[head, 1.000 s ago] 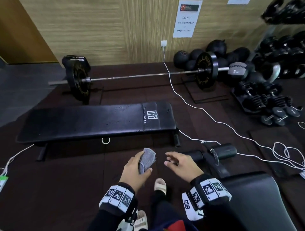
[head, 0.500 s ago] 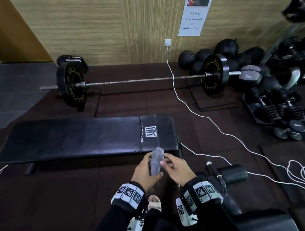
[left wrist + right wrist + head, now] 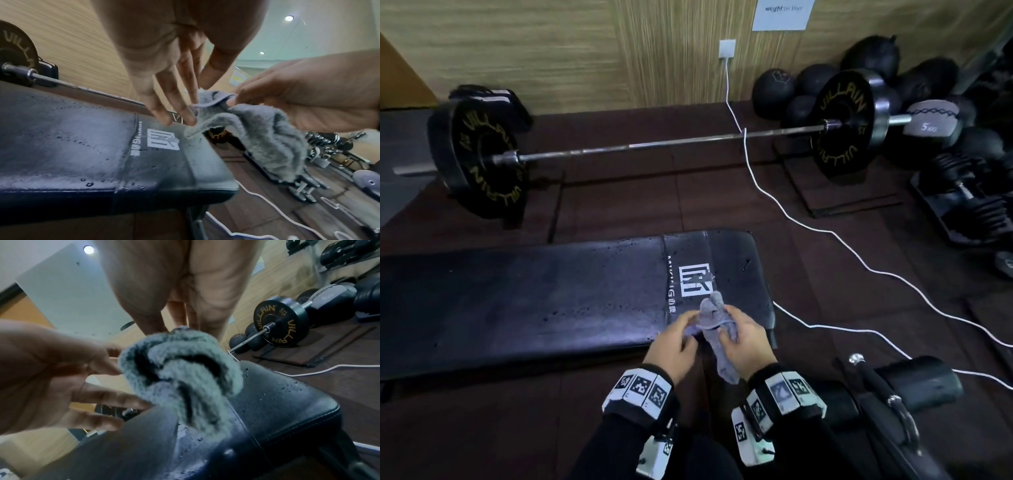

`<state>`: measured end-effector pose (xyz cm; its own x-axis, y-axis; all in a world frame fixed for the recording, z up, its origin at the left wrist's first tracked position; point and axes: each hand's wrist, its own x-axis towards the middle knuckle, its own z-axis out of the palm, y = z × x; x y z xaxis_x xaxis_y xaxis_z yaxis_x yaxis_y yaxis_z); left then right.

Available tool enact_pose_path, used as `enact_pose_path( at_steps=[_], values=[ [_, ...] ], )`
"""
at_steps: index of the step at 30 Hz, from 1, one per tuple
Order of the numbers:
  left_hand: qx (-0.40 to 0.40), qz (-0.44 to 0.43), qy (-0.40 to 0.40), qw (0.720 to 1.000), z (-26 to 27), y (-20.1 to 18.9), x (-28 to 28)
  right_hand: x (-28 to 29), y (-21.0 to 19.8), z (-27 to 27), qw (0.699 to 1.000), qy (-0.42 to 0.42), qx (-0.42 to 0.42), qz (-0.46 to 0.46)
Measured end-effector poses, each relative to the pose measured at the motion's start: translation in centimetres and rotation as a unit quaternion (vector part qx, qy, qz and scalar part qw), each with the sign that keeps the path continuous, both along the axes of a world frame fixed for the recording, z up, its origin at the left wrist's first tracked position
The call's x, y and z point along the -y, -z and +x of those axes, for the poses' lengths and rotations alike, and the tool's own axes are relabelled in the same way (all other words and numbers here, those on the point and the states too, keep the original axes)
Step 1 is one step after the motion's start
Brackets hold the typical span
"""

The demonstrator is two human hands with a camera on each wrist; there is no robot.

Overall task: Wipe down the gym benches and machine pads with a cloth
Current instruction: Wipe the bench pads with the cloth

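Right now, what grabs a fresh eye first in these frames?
The left hand and right hand hold a bunched grey cloth at the logo end of the black bench, its pad beaded with droplets. Behind, a loaded barbell lies along the wall, a white cable crossing it.

A barbell (image 3: 654,145) with black plates (image 3: 846,126) lies on the dark floor (image 3: 619,205) by the wooden wall (image 3: 551,51). A white cable (image 3: 756,178) runs from a wall socket (image 3: 727,49) across the bar. Black balls (image 3: 774,89) are piled at the right, with dumbbells (image 3: 969,202) near them.
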<state>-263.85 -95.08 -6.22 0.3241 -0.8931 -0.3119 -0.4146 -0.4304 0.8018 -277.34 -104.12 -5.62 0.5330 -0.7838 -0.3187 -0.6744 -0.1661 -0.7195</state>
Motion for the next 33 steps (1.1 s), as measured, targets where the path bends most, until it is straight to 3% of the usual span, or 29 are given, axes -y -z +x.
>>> enact_pose_path(
  at_steps=[6, 10, 14, 17, 26, 33],
  values=[
    [0.213, 0.039, 0.033, 0.976, 6.3, 11.5, 2.0, 2.6, 9.4, 3.5, 0.996, -0.036, -0.004, -0.086],
    [0.304, 0.06, 0.02, 0.95, 8.1, 16.1, 1.5, 2.4, 13.0, 5.0, 0.986, -0.078, 0.028, -0.145],
    [0.366, 0.003, 0.016, 0.931, 8.2, 17.9, 0.4, 1.1, 15.6, 5.8, 0.954, -0.146, 0.05, -0.258],
    [0.401, -0.003, 0.015, 0.916, 8.1, 18.7, 0.0, 0.1, 17.5, 6.4, 0.941, -0.179, -0.009, -0.287],
    [0.434, -0.056, -0.03, 0.899, 8.3, 20.3, 0.0, -0.1, 20.2, 7.8, 0.907, -0.126, -0.088, -0.391],
    [0.435, -0.068, -0.039, 0.897, 8.1, 20.0, -0.2, 5.1, 19.8, 6.3, 0.916, -0.086, -0.161, -0.357]
  ],
)
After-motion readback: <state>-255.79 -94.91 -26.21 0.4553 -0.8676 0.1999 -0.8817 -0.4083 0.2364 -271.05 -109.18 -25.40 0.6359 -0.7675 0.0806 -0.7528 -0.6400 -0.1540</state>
